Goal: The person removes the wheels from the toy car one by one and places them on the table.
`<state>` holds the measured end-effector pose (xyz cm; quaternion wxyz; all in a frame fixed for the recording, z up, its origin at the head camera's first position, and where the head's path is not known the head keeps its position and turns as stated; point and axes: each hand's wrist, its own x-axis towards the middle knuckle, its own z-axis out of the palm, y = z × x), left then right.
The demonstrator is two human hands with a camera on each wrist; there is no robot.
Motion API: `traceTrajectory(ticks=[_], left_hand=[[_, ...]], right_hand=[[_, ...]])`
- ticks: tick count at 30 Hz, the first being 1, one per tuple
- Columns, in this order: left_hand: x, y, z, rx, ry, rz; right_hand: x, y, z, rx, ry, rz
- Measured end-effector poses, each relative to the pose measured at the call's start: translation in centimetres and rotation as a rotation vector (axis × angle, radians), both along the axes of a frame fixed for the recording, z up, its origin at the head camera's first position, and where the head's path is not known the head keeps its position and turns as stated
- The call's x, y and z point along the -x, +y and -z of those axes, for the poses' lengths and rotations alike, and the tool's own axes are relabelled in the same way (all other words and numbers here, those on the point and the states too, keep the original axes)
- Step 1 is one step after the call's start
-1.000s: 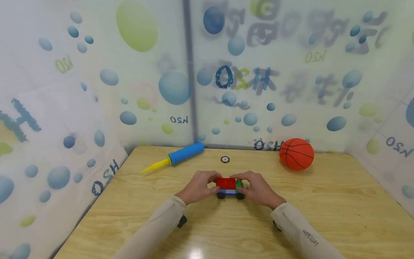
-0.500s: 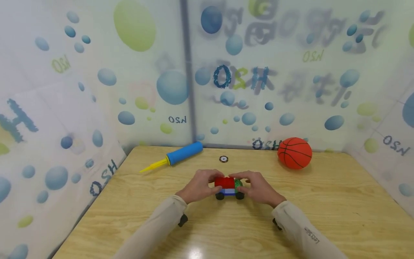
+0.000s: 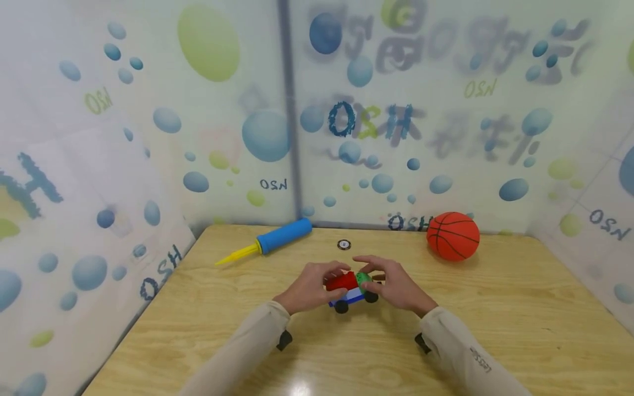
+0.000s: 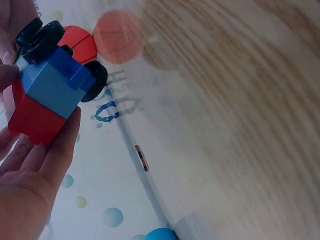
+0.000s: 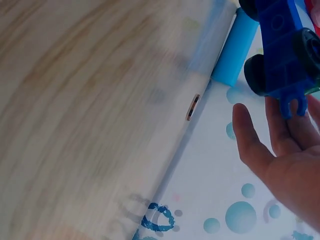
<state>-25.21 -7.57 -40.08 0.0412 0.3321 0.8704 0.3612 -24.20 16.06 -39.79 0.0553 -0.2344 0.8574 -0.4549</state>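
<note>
A toy truck (image 3: 349, 295) of building bricks, with a red back, green cab, blue base and black wheels, is lifted and tilted between both hands. My left hand (image 3: 312, 287) grips its red brick (image 4: 37, 120), thumb on the near side and fingers behind. My right hand (image 3: 398, 286) has thumb and a finger at the green cab (image 3: 364, 281), its index finger raised clear. The right wrist view shows the blue underside (image 5: 282, 50) with a hook at its end; the right thumb's contact is hard to see there.
A blue pump (image 3: 284, 236) with a yellow nozzle lies at the back left of the wooden table (image 3: 475, 335). A small round chip (image 3: 344, 245) lies behind the truck. A red basketball (image 3: 453, 236) sits at the back right, near the patterned wall (image 3: 223, 121).
The truck has gone from level to tilted and turned, its left end now nearer me. The right index finger has lifted away from it, and the left hand has shifted slightly.
</note>
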Motion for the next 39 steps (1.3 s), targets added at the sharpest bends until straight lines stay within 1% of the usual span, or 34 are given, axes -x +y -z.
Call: traceTrajectory(ticks=[3, 7, 10, 12, 15, 19, 21, 25, 29, 34, 39], left_hand=[[-0.02, 0.30, 0.04, -0.009, 0.002, 0.013], [-0.07, 0.62, 0.16, -0.041, -0.006, 0.051], [-0.13, 0.69, 0.22, -0.080, -0.020, 0.069], [-0.08, 0.69, 0.30, -0.104, -0.016, 0.081], [0.03, 0.68, 0.41, -0.117, -0.001, 0.092], [-0.04, 0.55, 0.55, -0.130, -0.028, 0.069], [-0.09, 0.49, 0.67, -0.135, -0.038, 0.044], [-0.10, 0.52, 0.85, -0.163, -0.060, -0.006], [-0.24, 0.68, 0.62, -0.232, -0.117, -0.047], [-0.35, 0.79, 0.24, -0.304, -0.181, -0.054], [-0.42, 0.95, 0.23, -0.346, -0.240, -0.052]], right_hand=[[0.01, -0.19, -0.14, 0.039, -0.045, -0.003], [0.06, -0.32, -0.16, 0.065, -0.091, 0.002], [0.09, -0.36, -0.24, 0.062, -0.090, 0.021], [0.12, -0.38, -0.34, 0.059, -0.080, 0.027], [0.08, -0.33, -0.48, 0.068, -0.060, 0.022], [-0.18, -0.07, -0.56, 0.093, -0.053, 0.037], [-0.35, 0.12, -0.49, 0.110, -0.055, 0.054], [-0.47, 0.42, -0.06, 0.143, -0.026, 0.106], [-0.40, 0.46, 0.26, 0.175, 0.024, 0.166], [-0.46, 0.13, 0.09, 0.221, 0.071, 0.210], [-0.41, -0.33, 0.01, 0.273, 0.046, 0.203]])
